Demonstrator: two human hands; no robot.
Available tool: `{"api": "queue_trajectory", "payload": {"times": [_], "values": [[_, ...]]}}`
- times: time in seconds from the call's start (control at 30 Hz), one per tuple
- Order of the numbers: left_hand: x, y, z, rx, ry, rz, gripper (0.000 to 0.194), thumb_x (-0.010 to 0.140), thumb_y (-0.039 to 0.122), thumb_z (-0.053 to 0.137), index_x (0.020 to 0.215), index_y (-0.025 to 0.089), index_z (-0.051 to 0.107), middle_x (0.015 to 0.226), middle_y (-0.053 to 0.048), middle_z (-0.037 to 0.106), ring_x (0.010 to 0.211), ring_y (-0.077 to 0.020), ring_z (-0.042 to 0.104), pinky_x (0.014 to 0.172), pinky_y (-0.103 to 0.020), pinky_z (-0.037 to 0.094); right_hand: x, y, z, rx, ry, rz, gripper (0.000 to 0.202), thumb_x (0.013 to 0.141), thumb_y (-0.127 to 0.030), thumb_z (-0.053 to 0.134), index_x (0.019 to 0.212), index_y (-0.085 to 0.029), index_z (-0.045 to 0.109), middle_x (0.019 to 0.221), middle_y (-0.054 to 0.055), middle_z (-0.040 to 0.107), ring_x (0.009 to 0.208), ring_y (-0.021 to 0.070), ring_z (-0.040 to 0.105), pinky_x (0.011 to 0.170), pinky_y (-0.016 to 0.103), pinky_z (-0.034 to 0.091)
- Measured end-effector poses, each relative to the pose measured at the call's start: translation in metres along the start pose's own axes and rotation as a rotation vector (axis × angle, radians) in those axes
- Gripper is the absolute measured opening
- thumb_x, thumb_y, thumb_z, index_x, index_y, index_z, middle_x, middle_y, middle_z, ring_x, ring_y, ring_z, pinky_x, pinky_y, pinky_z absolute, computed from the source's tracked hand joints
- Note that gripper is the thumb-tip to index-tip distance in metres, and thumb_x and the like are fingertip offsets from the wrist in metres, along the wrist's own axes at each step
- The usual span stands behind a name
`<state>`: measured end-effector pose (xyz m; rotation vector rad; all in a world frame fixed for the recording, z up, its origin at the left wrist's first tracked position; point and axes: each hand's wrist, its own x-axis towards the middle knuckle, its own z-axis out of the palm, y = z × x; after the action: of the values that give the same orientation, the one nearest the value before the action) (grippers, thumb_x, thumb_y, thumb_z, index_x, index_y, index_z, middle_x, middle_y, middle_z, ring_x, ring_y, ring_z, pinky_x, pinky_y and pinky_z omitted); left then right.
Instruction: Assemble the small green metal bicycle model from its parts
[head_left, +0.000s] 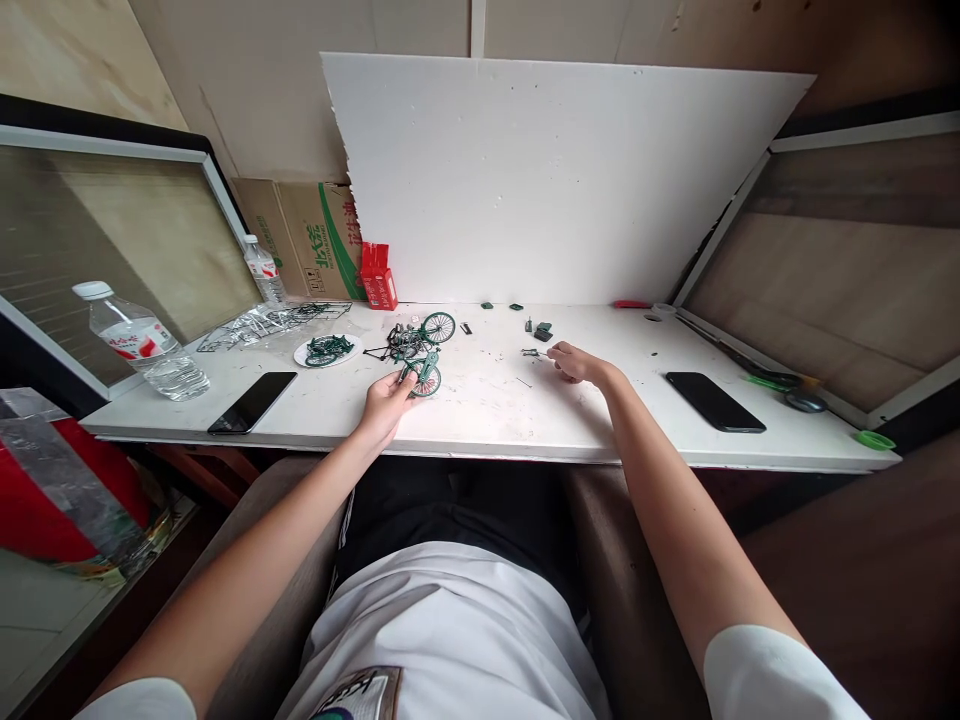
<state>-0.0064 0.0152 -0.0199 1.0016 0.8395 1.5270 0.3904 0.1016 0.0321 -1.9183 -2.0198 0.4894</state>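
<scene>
In my left hand (386,402) is a small green model bicycle part with a spoked wheel (424,377), pinched between thumb and fingers near the table's front edge. Just behind it lies another green spoked wheel (437,328) among dark and silvery model pieces (403,342). My right hand (573,363) is low over the table, fingers curled together. A thin green part (532,352) lies at its fingertips; whether they grip it is too small to make out. Behind that hand sit several small dark green pieces (543,333).
A white plate (300,356) bears green parts. Left are a phone (253,402), a water bottle (146,345) and bagged part frames (277,322); a red box (379,276) stands behind. On the right lie another phone (715,402) and a green ring (874,440). A white board (562,180) stands at the back.
</scene>
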Motion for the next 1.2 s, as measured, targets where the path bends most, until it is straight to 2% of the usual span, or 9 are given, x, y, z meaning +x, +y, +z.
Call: {"api": "queue_trajectory", "payload": {"times": [0.17,0.37,0.5,0.6,0.7,0.8,0.9,1.0,1.2], "values": [[-0.001,0.001,0.0,0.004,-0.001,0.0,0.052,0.07,0.045,0.097,0.104,0.011,0.077,0.111,-0.014,0.078,0.111,-0.0298,0.074,0.11,-0.06,0.055,0.002,-0.004,0.004,-0.047,-0.149,-0.042,0.013,0.09,-0.031,0.068,0.101,-0.023,0.068,0.113,0.009,0.075,0.089,0.0232,0.065,0.078,0.032,0.049],[-0.001,0.001,0.002,-0.025,-0.001,-0.003,0.052,0.07,0.044,0.097,0.104,0.01,0.077,0.112,-0.014,0.078,0.107,-0.0268,0.073,0.111,-0.06,0.054,-0.001,-0.004,0.002,-0.02,-0.181,-0.117,0.015,0.094,-0.032,0.068,0.104,-0.023,0.075,0.121,0.008,0.076,0.101,0.023,0.069,0.09,0.031,0.05],[-0.001,0.0,0.001,-0.034,0.003,-0.008,0.051,0.071,0.045,0.097,0.102,0.011,0.077,0.11,-0.013,0.078,0.104,-0.0249,0.074,0.111,-0.059,0.054,-0.002,0.0,0.005,0.079,-0.104,-0.148,0.017,0.094,-0.035,0.072,0.102,-0.022,0.077,0.119,0.008,0.077,0.1,0.0232,0.069,0.09,0.032,0.05],[0.002,0.004,-0.002,-0.058,0.006,-0.027,0.048,0.071,0.042,0.097,0.1,0.011,0.076,0.109,-0.013,0.078,0.107,-0.026,0.075,0.112,-0.057,0.053,0.001,0.004,0.01,0.163,0.018,-0.101,0.018,0.101,-0.03,0.063,0.107,-0.019,0.075,0.12,0.011,0.077,0.101,0.0227,0.068,0.089,0.031,0.049],[0.007,0.018,-0.008,-0.075,0.015,-0.036,0.045,0.072,0.04,0.097,0.098,0.011,0.075,0.11,-0.015,0.079,0.113,-0.0295,0.075,0.112,-0.056,0.053,0.003,0.005,0.013,0.192,0.116,-0.083,0.02,0.103,-0.023,0.055,0.107,-0.016,0.074,0.123,0.014,0.076,0.101,0.0216,0.067,0.088,0.028,0.047],[0.013,0.036,-0.017,-0.067,0.062,0.04,0.042,0.072,0.037,0.097,0.098,0.013,0.075,0.113,-0.015,0.08,0.117,-0.0296,0.074,0.112,-0.052,0.054,0.003,0.002,0.013,0.18,0.177,-0.091,0.024,0.105,-0.025,0.052,0.109,-0.015,0.073,0.12,0.014,0.076,0.096,0.0209,0.065,0.084,0.027,0.046],[0.017,0.046,-0.025,-0.024,0.103,0.106,0.043,0.073,0.04,0.096,0.1,0.014,0.075,0.117,-0.014,0.079,0.119,-0.0298,0.073,0.112,-0.052,0.055,0.001,-0.001,0.011,0.163,0.185,-0.054,0.032,0.107,-0.026,0.045,0.111,-0.014,0.074,0.114,0.014,0.075,0.089,0.0205,0.063,0.078,0.028,0.045],[0.017,0.046,-0.029,-0.007,0.127,0.099,0.048,0.07,0.043,0.098,0.099,0.013,0.075,0.116,-0.014,0.079,0.117,-0.0296,0.073,0.112,-0.053,0.054,-0.001,-0.002,0.011,0.147,0.179,-0.006,0.036,0.107,-0.024,0.04,0.113,-0.011,0.073,0.11,0.016,0.075,0.081,0.0199,0.061,0.074,0.028,0.044],[0.013,0.034,-0.027,0.005,0.083,0.041,0.052,0.065,0.046,0.1,0.097,0.012,0.076,0.111,-0.014,0.079,0.11,-0.03,0.075,0.109,-0.056,0.056,0.005,0.003,0.017,0.132,0.176,-0.023,0.032,0.103,-0.021,0.051,0.126,-0.012,0.071,0.125,0.016,0.072,0.082,0.0183,0.062,0.077,0.027,0.046]]}}
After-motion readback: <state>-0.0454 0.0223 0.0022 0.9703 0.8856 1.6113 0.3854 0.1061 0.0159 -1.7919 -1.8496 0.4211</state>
